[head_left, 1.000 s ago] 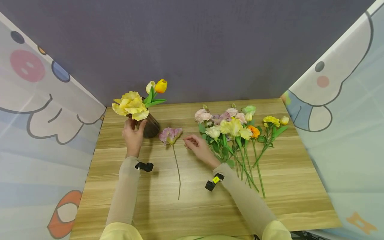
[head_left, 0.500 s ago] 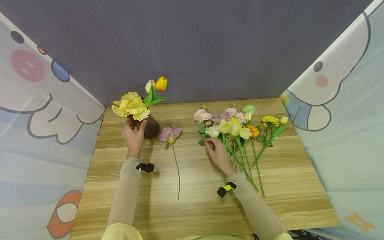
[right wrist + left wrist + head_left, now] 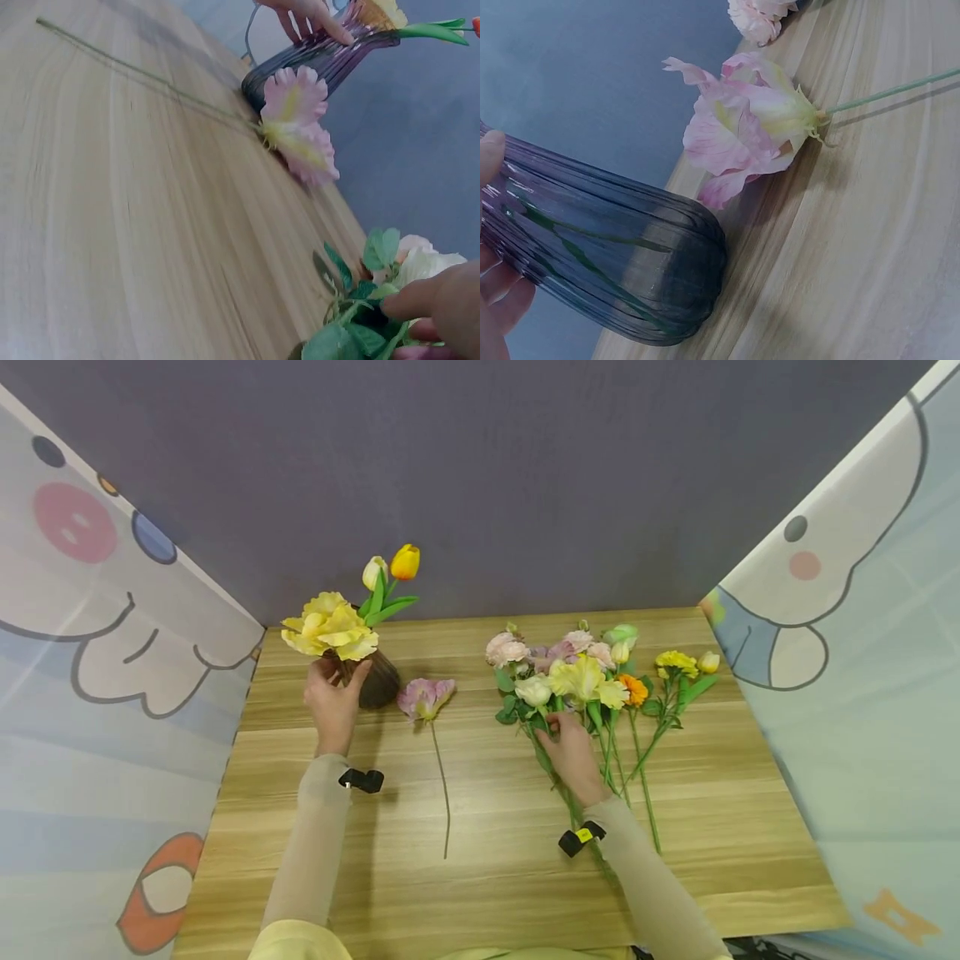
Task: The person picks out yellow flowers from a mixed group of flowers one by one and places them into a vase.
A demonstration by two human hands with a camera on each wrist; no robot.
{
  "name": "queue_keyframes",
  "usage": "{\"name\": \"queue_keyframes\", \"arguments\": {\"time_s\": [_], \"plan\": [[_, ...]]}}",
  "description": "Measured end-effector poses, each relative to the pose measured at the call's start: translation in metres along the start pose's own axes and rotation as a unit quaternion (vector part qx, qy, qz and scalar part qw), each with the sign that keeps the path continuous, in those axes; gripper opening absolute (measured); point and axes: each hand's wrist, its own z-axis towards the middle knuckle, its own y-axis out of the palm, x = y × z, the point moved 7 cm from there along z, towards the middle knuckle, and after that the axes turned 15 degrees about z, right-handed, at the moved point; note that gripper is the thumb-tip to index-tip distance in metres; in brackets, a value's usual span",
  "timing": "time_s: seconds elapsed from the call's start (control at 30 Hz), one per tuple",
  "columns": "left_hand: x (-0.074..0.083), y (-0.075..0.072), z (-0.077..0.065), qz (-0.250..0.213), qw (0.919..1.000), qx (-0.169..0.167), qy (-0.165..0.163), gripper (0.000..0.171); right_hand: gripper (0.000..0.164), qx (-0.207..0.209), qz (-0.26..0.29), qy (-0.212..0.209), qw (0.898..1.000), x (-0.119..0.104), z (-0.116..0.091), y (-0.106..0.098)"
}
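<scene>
My left hand (image 3: 332, 706) grips the upper part of a ribbed, dark translucent glass vase (image 3: 630, 247). A large yellow flower (image 3: 330, 627), a yellow-orange tulip (image 3: 406, 562) and a white tulip (image 3: 374, 572) stand in it, with green stems visible through the glass. My right hand (image 3: 573, 760) is at the pile of flowers, pinching the stem below a white rose (image 3: 533, 690); leaves partly hide the fingertips in the right wrist view. Between the hands, a pink-purple flower (image 3: 426, 700) lies on the table, its long stem toward me.
Around the right hand lie pale pink flowers (image 3: 506, 649), a ruffled yellow flower (image 3: 581, 679) and an orange flower (image 3: 636, 690). A yellow flower cluster (image 3: 677, 663) lies farther right on the wooden table (image 3: 495, 860). A grey wall (image 3: 480, 485) stands behind.
My right hand has moved right from beside the pink-purple flower into the pile and taken hold of the white rose's stem; stems there have shifted. The left hand stays on the vase.
</scene>
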Motion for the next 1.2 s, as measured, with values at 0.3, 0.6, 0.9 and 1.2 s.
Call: {"name": "queue_keyframes", "arguments": {"time_s": [0.3, 0.6, 0.9, 1.2], "plan": [[0.001, 0.0, 0.0, 0.01, 0.9999, 0.004, 0.002, 0.071, 0.025, -0.013, -0.031, 0.038, 0.999, 0.011, 0.006, 0.003], [-0.003, 0.001, 0.0, 0.018, 0.9998, 0.005, -0.005, 0.073, 0.023, -0.015, -0.026, 0.042, 0.999, 0.013, 0.007, 0.006], [-0.002, 0.001, -0.001, 0.018, 0.9998, 0.008, -0.002, 0.072, 0.019, -0.005, -0.015, 0.037, 0.999, 0.012, 0.009, 0.004], [-0.002, 0.001, -0.002, 0.027, 0.9994, 0.02, 0.004, 0.072, 0.015, 0.029, 0.03, -0.018, 0.999, -0.017, 0.012, -0.011]]}}
